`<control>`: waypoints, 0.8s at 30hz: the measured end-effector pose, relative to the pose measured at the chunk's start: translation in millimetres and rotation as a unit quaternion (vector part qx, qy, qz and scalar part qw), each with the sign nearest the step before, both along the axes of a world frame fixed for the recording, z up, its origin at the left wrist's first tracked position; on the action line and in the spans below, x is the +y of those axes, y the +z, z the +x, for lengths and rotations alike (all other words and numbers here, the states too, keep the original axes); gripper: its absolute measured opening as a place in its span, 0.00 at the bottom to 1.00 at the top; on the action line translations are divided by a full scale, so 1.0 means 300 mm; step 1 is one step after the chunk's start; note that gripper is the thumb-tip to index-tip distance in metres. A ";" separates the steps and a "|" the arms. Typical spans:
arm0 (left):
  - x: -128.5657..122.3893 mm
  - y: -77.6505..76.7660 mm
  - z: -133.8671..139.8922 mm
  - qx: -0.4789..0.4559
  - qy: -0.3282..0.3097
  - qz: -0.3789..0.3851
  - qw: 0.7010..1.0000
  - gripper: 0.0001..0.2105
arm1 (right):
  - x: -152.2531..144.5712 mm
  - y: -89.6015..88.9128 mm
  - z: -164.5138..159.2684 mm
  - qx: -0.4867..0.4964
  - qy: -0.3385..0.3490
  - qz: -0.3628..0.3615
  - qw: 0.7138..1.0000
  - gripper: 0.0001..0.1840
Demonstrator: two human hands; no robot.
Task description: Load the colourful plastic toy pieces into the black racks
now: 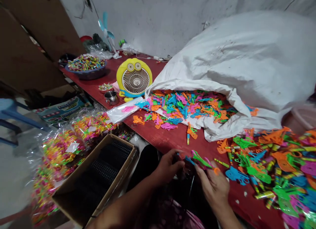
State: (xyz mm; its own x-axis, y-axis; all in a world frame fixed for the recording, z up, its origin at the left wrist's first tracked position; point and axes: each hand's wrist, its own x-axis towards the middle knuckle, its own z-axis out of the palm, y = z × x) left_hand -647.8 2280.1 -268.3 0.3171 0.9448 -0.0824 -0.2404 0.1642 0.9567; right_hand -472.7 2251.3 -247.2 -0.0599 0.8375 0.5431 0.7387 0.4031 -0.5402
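Observation:
My right hand (216,184) is closed around a few thin plastic toy pieces (201,159) in pink, green, orange and blue. Close beside it, over my lap at the table's front edge, my left hand (170,165) pinches the end of a reddish plastic piece (182,155); blur hides its exact shape. Just beyond my hands, an orange toy piece with a yellow-and-blue tube (188,137) lies on the red table (158,135). To the right spreads a large heap of bright plastic toy pieces (261,169), mixed with small striped tubes.
A big white sack (237,54) spills more pieces at its mouth. A yellow fan (135,79), a metal cup (111,98) and a basin (86,72) of striped tubes stand further left. Beside my legs are a cardboard box (98,179) of black items and filled plastic bags (61,146).

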 end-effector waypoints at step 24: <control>0.182 -0.115 0.040 0.597 -0.016 0.379 0.707 0.33 | 0.245 -0.140 -0.067 0.027 -0.036 -0.063 0.997 0.18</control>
